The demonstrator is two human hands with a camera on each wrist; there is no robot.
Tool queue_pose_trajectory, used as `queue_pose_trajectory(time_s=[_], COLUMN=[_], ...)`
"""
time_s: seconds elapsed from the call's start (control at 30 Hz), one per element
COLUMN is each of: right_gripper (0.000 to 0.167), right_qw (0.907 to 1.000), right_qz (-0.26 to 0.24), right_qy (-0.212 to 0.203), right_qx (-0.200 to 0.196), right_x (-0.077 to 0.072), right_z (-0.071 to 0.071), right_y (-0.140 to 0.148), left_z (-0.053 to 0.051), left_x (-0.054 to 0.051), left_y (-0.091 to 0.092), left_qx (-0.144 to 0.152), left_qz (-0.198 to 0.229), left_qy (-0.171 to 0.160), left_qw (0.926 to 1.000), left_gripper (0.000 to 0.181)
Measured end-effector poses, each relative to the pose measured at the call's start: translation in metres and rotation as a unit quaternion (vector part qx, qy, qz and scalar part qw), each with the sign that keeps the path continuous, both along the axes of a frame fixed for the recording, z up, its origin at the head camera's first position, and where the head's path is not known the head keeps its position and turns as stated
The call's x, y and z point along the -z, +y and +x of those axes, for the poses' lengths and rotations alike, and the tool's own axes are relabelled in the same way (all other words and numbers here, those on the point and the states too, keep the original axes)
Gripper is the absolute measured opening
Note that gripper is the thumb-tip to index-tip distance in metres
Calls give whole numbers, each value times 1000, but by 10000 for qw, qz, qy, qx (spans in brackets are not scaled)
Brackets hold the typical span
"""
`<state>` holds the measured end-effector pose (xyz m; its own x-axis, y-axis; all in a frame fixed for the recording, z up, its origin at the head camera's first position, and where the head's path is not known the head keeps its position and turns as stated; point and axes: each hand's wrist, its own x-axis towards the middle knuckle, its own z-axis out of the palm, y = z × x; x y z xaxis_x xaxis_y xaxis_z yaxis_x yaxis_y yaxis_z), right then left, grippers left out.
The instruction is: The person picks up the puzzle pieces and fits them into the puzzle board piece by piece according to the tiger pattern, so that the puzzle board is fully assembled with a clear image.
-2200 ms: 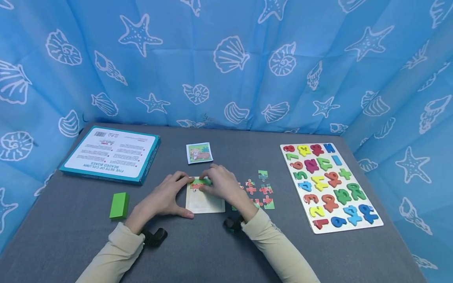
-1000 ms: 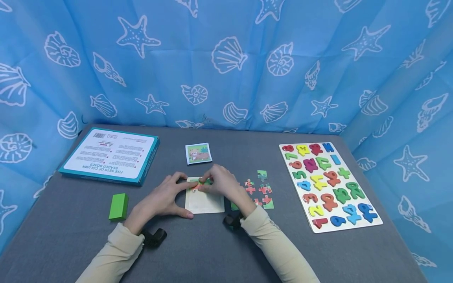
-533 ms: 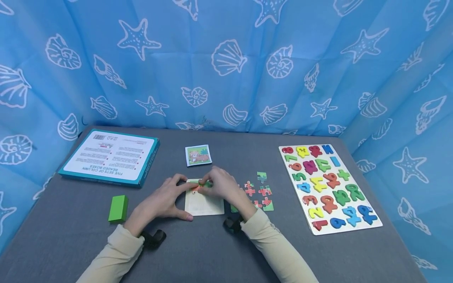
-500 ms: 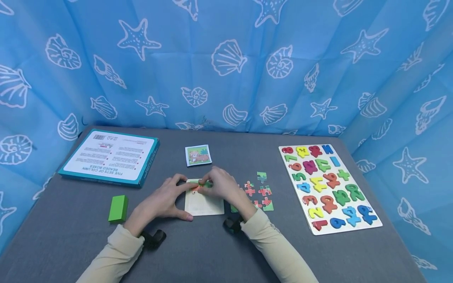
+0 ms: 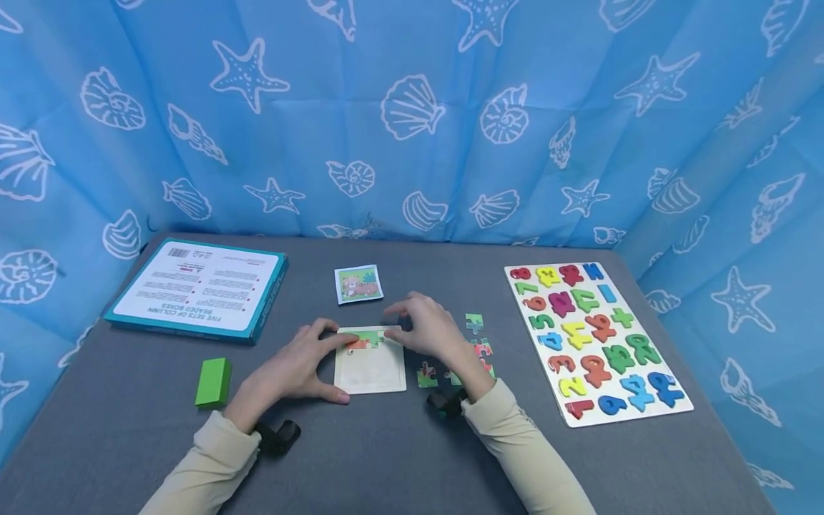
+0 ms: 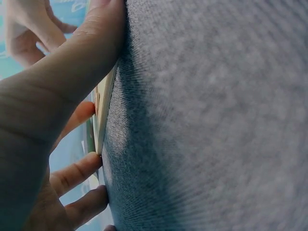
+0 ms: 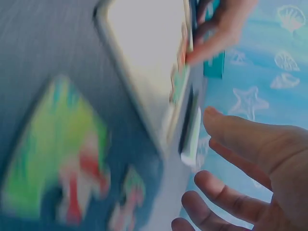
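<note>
Head view bright, evenly lit; right wrist: glare on tray (image 7: 144,43), near puzzle piece (image 7: 53,149) blurred.

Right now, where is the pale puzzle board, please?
In the head view, the pale puzzle board lies near the middle of the table, with the left hand at its left side and loose puzzle pieces to its right.
</note>
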<state>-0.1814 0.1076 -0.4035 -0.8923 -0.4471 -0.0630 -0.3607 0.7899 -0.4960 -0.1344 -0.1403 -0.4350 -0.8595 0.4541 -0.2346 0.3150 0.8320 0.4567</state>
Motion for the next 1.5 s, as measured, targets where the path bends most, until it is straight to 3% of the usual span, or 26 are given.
queue_pose_trajectory(time_s=[0.47, 0.7, 1.03, 1.5], right_gripper=[38, 39, 42, 36], right_qw=[9975, 9971, 9939, 9931], right_qz=[286, 383, 688, 714], right_qy=[-101, -174, -328, -323], right_qx=[632, 641, 791, 867], right_x=[-10, -8, 4, 5], right_z=[-11, -14, -17, -14], right_y=[75, 100, 115, 111], left_z=[-1, -1, -1, -1], left_x=[1, 1, 2, 3], left_y=[0, -1, 0, -1], left_qx=[-48, -57, -50, -34], left_qz=[-3, -8, -9, 62], left_qy=[113, 107, 94, 165], left_qw=[9999, 9999, 9999, 9998], left_gripper=[117, 117, 117, 116])
